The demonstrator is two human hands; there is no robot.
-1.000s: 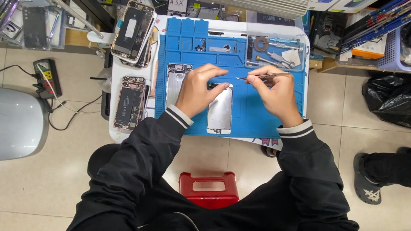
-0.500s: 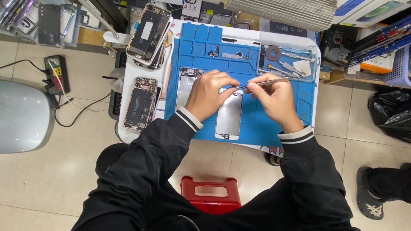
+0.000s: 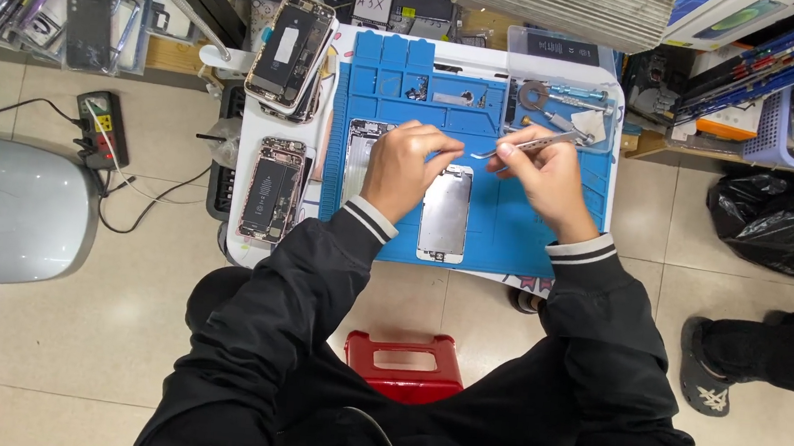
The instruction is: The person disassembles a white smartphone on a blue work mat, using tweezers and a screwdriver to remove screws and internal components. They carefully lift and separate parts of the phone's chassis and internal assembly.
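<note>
My right hand (image 3: 539, 175) grips metal tweezers (image 3: 531, 145), their tips pointing left toward my left hand (image 3: 408, 166). My left hand rests with fingers curled on the top end of a silver phone screen panel (image 3: 444, 214) that lies on the blue work mat (image 3: 513, 226). Whether the left fingers pinch a small part I cannot tell. Behind my left hand an opened phone body (image 3: 360, 152) lies on the mat, partly hidden by it.
Two opened phones (image 3: 272, 192) (image 3: 290, 40) lie on the small white table's left side. Small tools and parts (image 3: 552, 100) sit at the mat's back right. A red stool (image 3: 406, 365) stands below, a grey device (image 3: 8, 211) left, a black bag (image 3: 785, 224) and another person's foot (image 3: 711, 372) right.
The view has shifted a little. Both hands stay over the screen panel, and the tweezers' tips have come slightly closer to my left fingers.
</note>
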